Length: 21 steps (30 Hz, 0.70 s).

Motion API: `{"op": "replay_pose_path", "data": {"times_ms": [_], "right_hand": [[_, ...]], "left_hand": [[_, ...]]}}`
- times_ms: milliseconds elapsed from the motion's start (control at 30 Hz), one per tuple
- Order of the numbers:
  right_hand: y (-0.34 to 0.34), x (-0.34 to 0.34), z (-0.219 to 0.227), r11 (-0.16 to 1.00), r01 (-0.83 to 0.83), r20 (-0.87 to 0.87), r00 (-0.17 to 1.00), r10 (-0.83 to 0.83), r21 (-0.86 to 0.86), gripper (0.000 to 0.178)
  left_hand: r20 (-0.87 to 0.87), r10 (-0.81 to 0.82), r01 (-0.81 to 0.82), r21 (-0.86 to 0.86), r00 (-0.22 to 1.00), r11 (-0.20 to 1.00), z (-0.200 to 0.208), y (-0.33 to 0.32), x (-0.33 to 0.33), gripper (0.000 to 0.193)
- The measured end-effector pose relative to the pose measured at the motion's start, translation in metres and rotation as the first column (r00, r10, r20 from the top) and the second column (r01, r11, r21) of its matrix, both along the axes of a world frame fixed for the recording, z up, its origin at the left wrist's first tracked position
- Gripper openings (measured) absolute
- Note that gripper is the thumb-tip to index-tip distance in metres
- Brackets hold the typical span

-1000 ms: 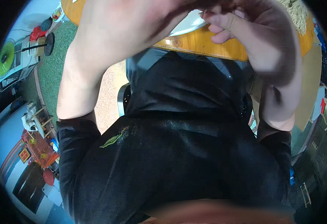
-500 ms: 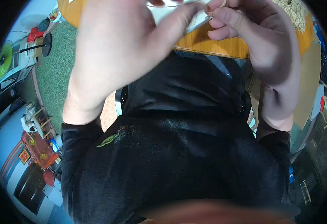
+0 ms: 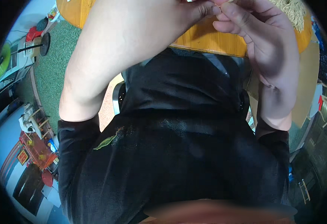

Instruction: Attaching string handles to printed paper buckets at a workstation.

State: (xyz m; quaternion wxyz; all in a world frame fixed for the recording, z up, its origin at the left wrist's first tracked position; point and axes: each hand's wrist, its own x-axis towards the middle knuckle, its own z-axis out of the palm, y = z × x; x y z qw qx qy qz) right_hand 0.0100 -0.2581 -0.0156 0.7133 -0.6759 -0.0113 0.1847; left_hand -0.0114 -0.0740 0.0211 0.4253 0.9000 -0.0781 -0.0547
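Observation:
At the top edge of the head view my two hands meet, fingertips together above the wooden table. My left hand [image 3: 171,18] reaches across from the left, its thumb pressed against the right fingertips; its other fingers are mostly hidden. My right hand [image 3: 256,24] is closed in a pinch, thumb against forefinger. A bit of thin beige cord [image 3: 227,1] shows at the right fingertips, cut off by the picture's edge. What the left fingers grip is hidden. Beyond the right hand lies a bundle of beige cord [image 3: 292,13] on the table.
The round-edged wooden table [image 3: 212,41] stands in front of me. A green patterned cloth piece [image 3: 105,142] lies on my dark clothing. To the left are a green floor [image 3: 59,67] and a green round fan [image 3: 4,59]. A brown board [image 3: 308,82] stands at the right.
My left hand has moved up and to the right, its thumb now against the right fingertips. The white thing behind it is no longer seen. My right hand has shifted only slightly.

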Motion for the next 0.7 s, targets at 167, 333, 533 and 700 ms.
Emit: {"op": "replay_pose_path", "data": {"times_ms": [167,333,533,700], "right_hand": [[-0.003,0.004,0.001,0.998,-0.022,-0.004,1.0,0.022,-0.057,0.021],[-0.003,0.005,0.001,0.993,-0.047,-0.017,0.999,0.045,-0.106,0.02],[-0.004,0.0,-0.004,1.0,0.0,-0.014,1.0,0.0,-0.007,0.019],[-0.006,0.003,-0.01,0.999,-0.049,0.012,0.999,0.049,0.016,0.018]], "left_hand": [[-0.188,-0.001,0.021,0.106,0.982,0.994,0.006,-0.004,0.013,0.01],[-0.057,-0.125,0.125,0.006,0.991,0.992,0.0,0.003,0.013,0.009],[0.032,-0.217,0.218,-0.028,0.976,0.975,-0.006,0.009,0.019,0.006],[-0.079,-0.175,0.177,0.016,0.981,0.984,-0.006,0.01,0.02,0.006]]}}
